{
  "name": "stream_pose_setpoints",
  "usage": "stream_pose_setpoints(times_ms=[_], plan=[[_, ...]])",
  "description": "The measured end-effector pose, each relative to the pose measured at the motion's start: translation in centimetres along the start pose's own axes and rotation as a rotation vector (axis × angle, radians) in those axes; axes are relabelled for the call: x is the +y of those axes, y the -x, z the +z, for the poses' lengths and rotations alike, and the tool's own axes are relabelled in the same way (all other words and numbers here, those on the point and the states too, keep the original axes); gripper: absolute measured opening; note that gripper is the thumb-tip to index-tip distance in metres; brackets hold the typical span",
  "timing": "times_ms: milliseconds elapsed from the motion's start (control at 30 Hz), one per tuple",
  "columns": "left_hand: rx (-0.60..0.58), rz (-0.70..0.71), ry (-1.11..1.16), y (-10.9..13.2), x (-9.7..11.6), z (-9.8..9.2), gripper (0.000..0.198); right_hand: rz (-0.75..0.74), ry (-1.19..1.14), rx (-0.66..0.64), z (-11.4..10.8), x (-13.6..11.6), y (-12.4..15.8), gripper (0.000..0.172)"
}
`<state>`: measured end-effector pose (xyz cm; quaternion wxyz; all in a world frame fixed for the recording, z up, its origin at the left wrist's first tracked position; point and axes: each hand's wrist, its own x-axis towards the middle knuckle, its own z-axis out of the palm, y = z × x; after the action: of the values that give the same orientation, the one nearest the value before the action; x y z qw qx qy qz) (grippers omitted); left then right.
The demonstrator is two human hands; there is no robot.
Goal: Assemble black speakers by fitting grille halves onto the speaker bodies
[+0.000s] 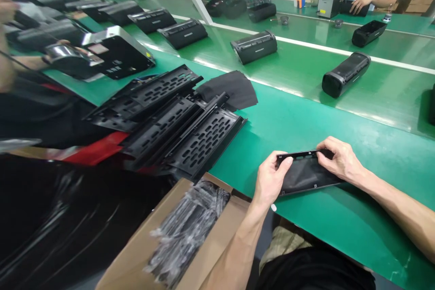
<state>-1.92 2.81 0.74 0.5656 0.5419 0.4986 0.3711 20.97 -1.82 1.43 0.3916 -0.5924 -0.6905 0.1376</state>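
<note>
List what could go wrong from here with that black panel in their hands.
The black plastic panel is held by its edges between the left hand and right hand, so it could slip and scuff on the green bench mat. The slotted black grilles lie in a loose pile at the bench edge, so one might slide into the cardboard box.

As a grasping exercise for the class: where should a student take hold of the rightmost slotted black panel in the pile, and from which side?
Probably by the rightmost slotted black panel's long outer edge, coming from the right over the green table: no other panel lies along that edge, and it runs straight.
</note>
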Motion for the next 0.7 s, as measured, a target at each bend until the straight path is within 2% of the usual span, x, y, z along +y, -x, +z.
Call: stream_pose_setpoints(times_ms=[267,500,700], plan=[[-0.004,-0.003,0.012,0.05,0.25,0.03,0.036,0.072,-0.041,-0.084,-0.65,-0.13,-0.10,0.013],[-0.007,0.024,0.028,0.07,0.35,0.02,0.035,0.110,-0.020,-0.057,-0.21,-0.25,-0.04,0.007],[-0.005,0.026,0.040,0.01,0.01,-0.20,0.036,0.129,-0.061,-0.098,-0.90,-0.40,-0.23,0.012]])
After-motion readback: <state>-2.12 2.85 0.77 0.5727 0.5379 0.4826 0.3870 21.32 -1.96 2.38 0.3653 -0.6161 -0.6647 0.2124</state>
